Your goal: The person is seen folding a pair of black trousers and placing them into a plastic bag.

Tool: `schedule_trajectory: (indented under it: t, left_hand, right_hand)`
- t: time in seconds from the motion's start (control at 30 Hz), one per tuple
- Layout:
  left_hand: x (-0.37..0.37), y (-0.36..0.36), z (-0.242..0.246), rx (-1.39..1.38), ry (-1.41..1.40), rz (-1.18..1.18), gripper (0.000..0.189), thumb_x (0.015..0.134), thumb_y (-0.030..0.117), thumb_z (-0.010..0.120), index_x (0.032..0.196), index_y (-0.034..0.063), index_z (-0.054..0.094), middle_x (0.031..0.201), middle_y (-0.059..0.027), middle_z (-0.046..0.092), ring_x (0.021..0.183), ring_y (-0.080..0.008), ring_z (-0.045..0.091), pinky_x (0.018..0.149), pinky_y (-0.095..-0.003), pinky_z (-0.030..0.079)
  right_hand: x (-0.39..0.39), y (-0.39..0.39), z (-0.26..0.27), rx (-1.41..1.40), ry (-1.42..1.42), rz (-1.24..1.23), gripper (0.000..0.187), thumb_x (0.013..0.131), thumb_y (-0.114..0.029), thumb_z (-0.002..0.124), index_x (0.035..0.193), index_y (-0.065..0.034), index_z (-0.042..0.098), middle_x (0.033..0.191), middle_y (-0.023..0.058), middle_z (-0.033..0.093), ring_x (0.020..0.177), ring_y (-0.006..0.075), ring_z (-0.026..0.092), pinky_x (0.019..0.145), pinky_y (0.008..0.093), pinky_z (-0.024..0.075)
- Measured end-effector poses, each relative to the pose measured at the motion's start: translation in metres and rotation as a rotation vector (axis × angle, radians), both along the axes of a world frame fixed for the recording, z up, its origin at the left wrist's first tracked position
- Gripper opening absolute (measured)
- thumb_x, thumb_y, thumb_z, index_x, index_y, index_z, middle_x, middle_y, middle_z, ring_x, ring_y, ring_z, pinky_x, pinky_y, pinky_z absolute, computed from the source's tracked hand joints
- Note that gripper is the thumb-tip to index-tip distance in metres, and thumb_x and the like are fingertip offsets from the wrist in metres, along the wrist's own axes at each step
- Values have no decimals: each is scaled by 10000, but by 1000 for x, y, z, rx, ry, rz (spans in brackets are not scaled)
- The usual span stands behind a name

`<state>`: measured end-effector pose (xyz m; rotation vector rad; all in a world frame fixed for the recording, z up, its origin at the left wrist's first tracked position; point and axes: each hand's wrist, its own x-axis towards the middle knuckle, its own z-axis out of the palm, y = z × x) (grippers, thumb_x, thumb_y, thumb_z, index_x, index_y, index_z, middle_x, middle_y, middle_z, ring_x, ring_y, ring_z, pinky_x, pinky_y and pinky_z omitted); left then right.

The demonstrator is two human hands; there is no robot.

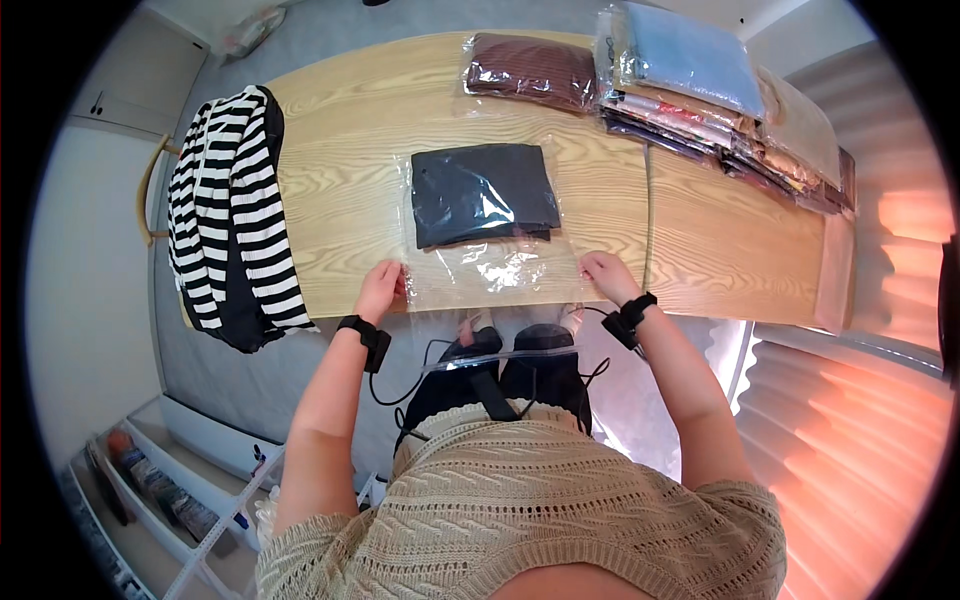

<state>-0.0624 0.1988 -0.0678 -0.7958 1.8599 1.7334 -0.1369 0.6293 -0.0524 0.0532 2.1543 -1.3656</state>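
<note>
A folded dark grey garment (484, 191) lies inside a clear plastic bag (495, 274) on the wooden table (345, 187). The bag's near end hangs over the table's front edge towards my lap. My left hand (384, 285) pinches the bag's left side close to that edge. On the opposite side, my right hand (606, 276) has the bag's right side between its fingers. Both wrists wear black bands with small boxes and cables.
Striped black-and-white garments (225, 210) lie over the table's left end. A bagged brown garment (532, 71) and a stack of bagged clothes (694, 60) sit at the back right. A wooden chair (144, 191) stands left; storage bins (161, 487) are at lower left.
</note>
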Motion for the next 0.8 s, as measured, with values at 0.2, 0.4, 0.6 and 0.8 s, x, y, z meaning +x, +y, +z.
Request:
schedule_trajectory:
  t: [0.2, 0.4, 0.6, 0.8]
  left_hand:
    - [0, 16, 38, -1148, 786, -712, 648, 732, 162, 699, 1327, 203, 445, 1391, -209, 337, 1226, -358, 411, 958, -443, 387]
    - [-7, 21, 42, -1094, 810, -853, 622, 770, 216, 662, 1344, 301, 438, 1475, -150, 236, 1328, -347, 282, 1039, -466, 298]
    - [-22, 15, 68, -918, 865, -790, 435, 817, 146, 596, 1240, 244, 565, 1450, -127, 313, 1304, -353, 322, 1045, -440, 307]
    - [-55, 8, 136, -632, 985, -473, 302, 866, 62, 489, 1142, 64, 612, 1311, -157, 495, 1221, -336, 438, 1031, -395, 336]
  right_hand:
    - [1, -14, 38, 566, 773, 255, 533, 729, -114, 664, 1243, -138, 525, 1291, 179, 475, 1187, 343, 453, 986, 420, 372]
    - [-5, -27, 42, 527, 884, 662, 531, 740, -124, 666, 1226, -310, 561, 1421, 115, 367, 1312, 317, 322, 1047, 471, 291]
    - [-20, -36, 67, 322, 865, 406, 224, 823, -165, 616, 1025, -215, 697, 1412, 73, 399, 1313, 315, 330, 1059, 448, 282]
    - [-52, -31, 137, -165, 708, 60, 188, 868, -124, 569, 1003, -99, 697, 1165, 56, 626, 1242, 268, 449, 1024, 357, 348]
